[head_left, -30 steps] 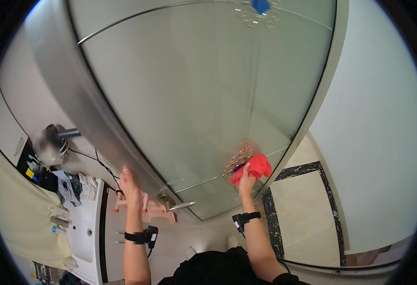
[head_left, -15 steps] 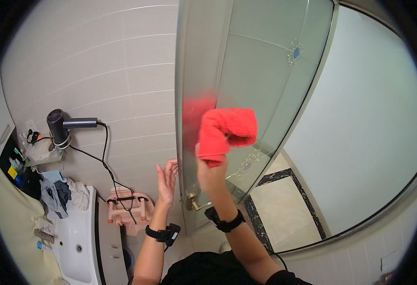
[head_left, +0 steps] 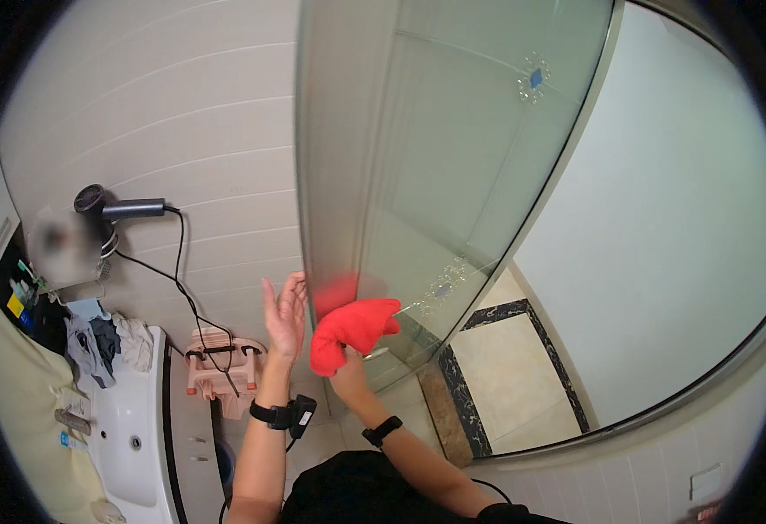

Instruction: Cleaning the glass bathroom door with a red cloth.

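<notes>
A red towel (head_left: 352,332) is bunched in my right hand (head_left: 349,377), low on the frosted glass door (head_left: 462,166) near its metal frame edge. A red reflection shows on the door just above the towel. Part of the brass door handle (head_left: 374,355) shows beside my right hand. My left hand (head_left: 285,319) is at the door's left edge, thumb and fingers apart and nothing in the palm. Its fingertips meet the edge, though whether they press on it I cannot tell.
To the left, a hair dryer (head_left: 134,209) hangs on the tiled wall (head_left: 217,131), its black cord dangling. Below are a pink folding stool (head_left: 226,371) and a white sink (head_left: 125,472) with clothes (head_left: 103,345) at its far end. A dark-bordered doorway floor (head_left: 518,375) lies right.
My right hand has brought the red towel down and to the left along the door. My left hand stays by the door edge, and the view has shifted slightly.
</notes>
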